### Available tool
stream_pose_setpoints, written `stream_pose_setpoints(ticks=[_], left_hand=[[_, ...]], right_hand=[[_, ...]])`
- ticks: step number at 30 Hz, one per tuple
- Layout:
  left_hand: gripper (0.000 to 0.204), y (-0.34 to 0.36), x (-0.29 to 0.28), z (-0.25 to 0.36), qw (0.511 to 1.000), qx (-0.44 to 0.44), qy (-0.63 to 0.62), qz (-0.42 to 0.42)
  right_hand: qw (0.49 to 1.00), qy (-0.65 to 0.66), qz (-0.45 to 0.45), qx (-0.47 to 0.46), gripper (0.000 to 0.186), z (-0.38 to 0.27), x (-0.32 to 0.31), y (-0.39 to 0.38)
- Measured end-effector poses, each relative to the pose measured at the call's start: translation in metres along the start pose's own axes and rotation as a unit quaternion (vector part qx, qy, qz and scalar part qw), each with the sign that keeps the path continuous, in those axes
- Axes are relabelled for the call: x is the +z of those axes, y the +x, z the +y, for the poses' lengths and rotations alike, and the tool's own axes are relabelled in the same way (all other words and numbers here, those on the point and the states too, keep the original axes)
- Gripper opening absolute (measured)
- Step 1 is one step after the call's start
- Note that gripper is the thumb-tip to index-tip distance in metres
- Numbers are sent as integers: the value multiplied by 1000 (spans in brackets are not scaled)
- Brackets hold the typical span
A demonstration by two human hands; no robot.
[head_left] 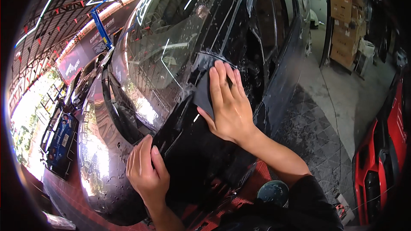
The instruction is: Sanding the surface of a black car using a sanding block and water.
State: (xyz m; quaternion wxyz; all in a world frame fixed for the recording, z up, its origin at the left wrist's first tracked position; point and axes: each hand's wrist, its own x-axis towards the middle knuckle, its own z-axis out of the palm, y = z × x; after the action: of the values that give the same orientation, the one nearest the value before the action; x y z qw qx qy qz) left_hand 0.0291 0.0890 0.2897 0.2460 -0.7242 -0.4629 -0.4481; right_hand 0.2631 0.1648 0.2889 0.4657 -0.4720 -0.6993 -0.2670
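My right hand (231, 113) lies with its fingers stretched out, pressing a dark grey sheet of sandpaper (203, 96) against the wet black car body (192, 158) at the base of the windshield pillar. The thumb lies along the sheet's lower edge, and the fingers cover part of the sheet. Grey residue and drops of water spot the paint around it. Lower left, my left hand (147, 169) rests on the edge of the fender beside the windshield (158, 55), its fingers slightly bent, the thumb apart, nothing visible in it.
A round bucket (272, 193) stands on the floor by my right elbow. To the right is a red car part or bumper (381, 162). Stacked cardboard boxes (342, 30) stand at the back right, and a blue lift post (101, 30) rises at the far left.
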Motion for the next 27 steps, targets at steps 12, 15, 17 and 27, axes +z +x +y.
stream_pose_setpoints(ticks=[12,15,17,27], left_hand=[[21,0,-5,12,998,-31,43,-19],[21,3,-4,12,998,-43,26,-26],[21,-1,-8,8,998,-41,26,-28],[20,0,-7,10,999,-35,26,-18]], right_hand=[[985,33,-96,-141,102,81,-11,-22],[983,37,-78,-160,103,69,-10,-3],[980,25,-84,-178,100,68,-11,3],[977,32,-98,-189,104,79,-17,-1]])
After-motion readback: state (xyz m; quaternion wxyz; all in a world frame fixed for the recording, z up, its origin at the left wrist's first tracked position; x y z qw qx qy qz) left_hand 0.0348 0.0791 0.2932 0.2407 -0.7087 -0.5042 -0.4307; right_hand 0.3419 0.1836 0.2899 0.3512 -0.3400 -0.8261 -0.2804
